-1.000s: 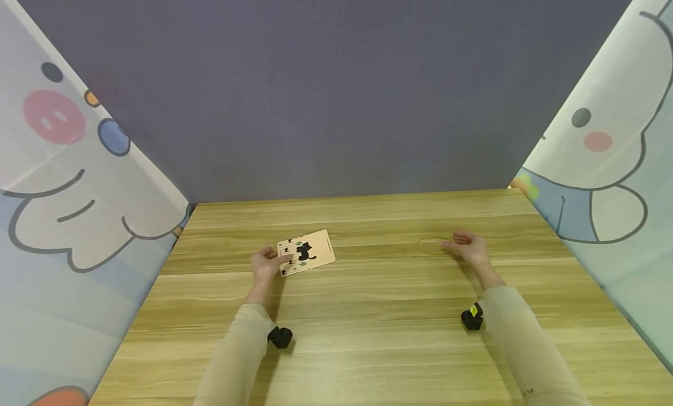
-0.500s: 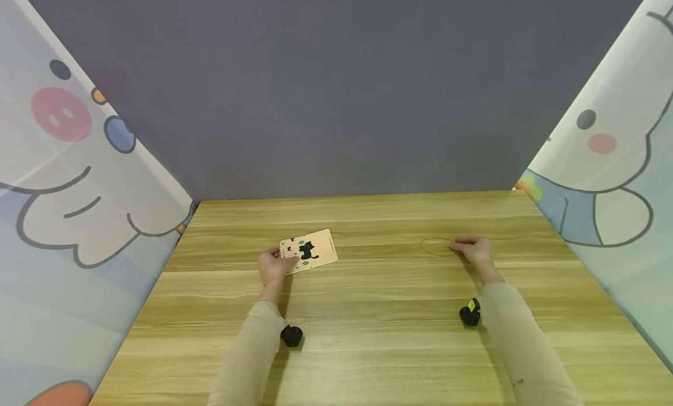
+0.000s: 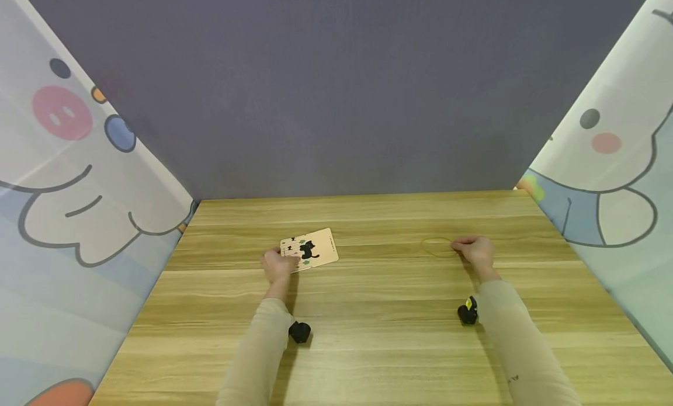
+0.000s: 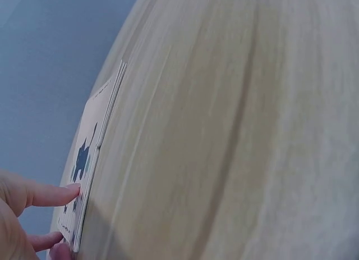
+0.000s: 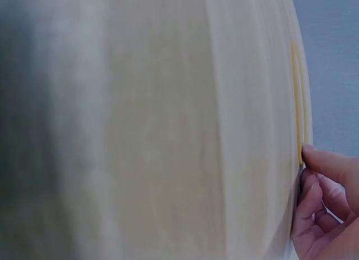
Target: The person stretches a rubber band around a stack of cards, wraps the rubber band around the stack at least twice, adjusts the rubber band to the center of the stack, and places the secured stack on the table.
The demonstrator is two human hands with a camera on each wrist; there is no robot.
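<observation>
A thin stack of cream cards (image 3: 325,246), printed with a black cat, lies flat at the left of the table; its layered edges show in the left wrist view. My left hand (image 3: 277,264) grips the near-left end, thumb (image 4: 56,194) on the printed face and fingertips at the end edge. Well to the right, a yellow rubber band (image 3: 426,250) forms an open loop on the table. My right hand (image 3: 477,252) pinches the band's right end between thumb and index finger, the other fingers curled below, as the right wrist view shows.
The wood-grain table (image 3: 378,312) meets a grey panel (image 3: 347,102) at the back. Cartoon-printed curtains (image 3: 625,213) flank both sides. Black wrist cameras (image 3: 299,332) hang by both sleeves.
My left hand has shifted right and forward onto the cards, its grip farther round their end. The right fingers have closed in to pinch the rubber band.
</observation>
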